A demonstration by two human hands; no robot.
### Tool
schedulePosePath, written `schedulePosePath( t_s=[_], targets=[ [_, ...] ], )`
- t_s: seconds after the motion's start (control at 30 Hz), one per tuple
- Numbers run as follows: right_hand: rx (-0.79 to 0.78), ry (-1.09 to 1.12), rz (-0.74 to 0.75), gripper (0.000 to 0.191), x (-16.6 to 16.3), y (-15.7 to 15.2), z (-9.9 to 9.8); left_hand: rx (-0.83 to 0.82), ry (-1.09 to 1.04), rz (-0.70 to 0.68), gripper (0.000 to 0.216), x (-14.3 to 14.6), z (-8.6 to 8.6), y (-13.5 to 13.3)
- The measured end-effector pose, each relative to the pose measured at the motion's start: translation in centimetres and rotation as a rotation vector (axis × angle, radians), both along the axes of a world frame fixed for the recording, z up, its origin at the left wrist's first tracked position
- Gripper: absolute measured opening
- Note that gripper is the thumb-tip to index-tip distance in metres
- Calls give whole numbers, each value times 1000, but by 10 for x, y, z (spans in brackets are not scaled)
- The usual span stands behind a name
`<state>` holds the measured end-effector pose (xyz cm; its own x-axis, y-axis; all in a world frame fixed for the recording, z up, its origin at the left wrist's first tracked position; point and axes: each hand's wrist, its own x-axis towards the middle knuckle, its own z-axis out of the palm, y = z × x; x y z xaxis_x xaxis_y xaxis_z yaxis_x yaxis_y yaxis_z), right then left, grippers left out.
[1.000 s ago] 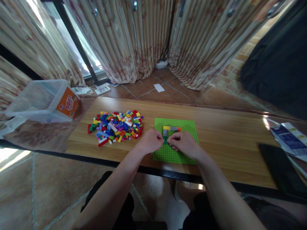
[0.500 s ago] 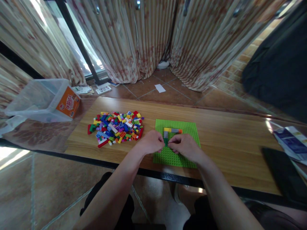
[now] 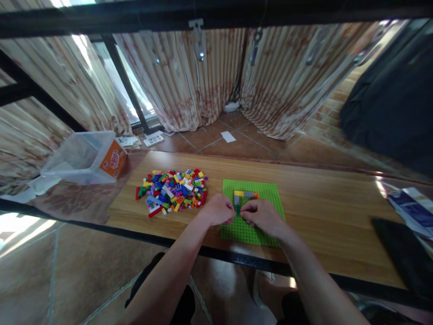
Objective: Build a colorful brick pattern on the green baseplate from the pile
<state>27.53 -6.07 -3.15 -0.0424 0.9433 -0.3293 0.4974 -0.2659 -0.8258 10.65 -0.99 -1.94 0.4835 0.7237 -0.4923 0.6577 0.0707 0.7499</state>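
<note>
A light green studded baseplate [image 3: 257,187] lies on the wooden table with an L-shaped row of bricks on it. Yellow [image 3: 238,193], grey [image 3: 249,194] and orange [image 3: 256,195] bricks run along its far side, and a grey brick [image 3: 237,200] leads toward me. At that near end sits a dark green brick [image 3: 237,209], between my fingertips. My left hand [image 3: 219,209] is closed at its left side, fingers curled. My right hand [image 3: 262,215] pinches at its right side, thumb and forefinger together. The fingertips partly hide the brick.
Left of the baseplate is a heap of loose coloured bricks [image 3: 176,189]. A clear plastic box [image 3: 84,155] with an orange label stands beyond the table's left end. At the right lie a dark flat object [image 3: 399,253] and a printed packet [image 3: 414,210].
The camera view has tilted up, so everything sits lower in the picture and a dark bar shows at the top. Both hands stay at the dark green brick, with little visible movement.
</note>
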Motion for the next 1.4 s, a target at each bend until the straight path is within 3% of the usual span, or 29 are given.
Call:
schedulePosePath(
  t_s=[0.17,0.33,0.4,0.47,0.67,0.77,0.93,1.03,1.13,1.27,1.4],
  targets=[
    [49,123,-93,17,6,-5,2,4,-155,18,13,-11,-3,-4],
    [330,104,-474,30,22,-4,10,29,-341,104,17,-27,1,9],
    [414,38,-549,32,22,-3,10,94,-405,188,17,-28,3,14],
    [485,-89,-495,34,16,-4,7,168,-438,267,17,-27,2,16],
    [762,-529,39,53,-9,-6,-22,217,-500,314,18,-23,-4,12],
    [789,-703,176,58,-12,-3,-40,286,-524,380,17,-27,-2,13],
    [788,-817,227,58,-5,1,-52,484,-443,479,18,-59,7,27],
    [800,-811,229,60,2,5,-52,616,-262,621,15,-99,15,41],
    [786,-787,208,60,8,8,-51,628,-29,784,16,-146,23,45],
    [764,-750,171,64,11,11,-51,508,207,687,16,-185,32,32],
    [765,-718,168,65,11,13,-50,431,365,526,11,-188,39,18]
  ],
)
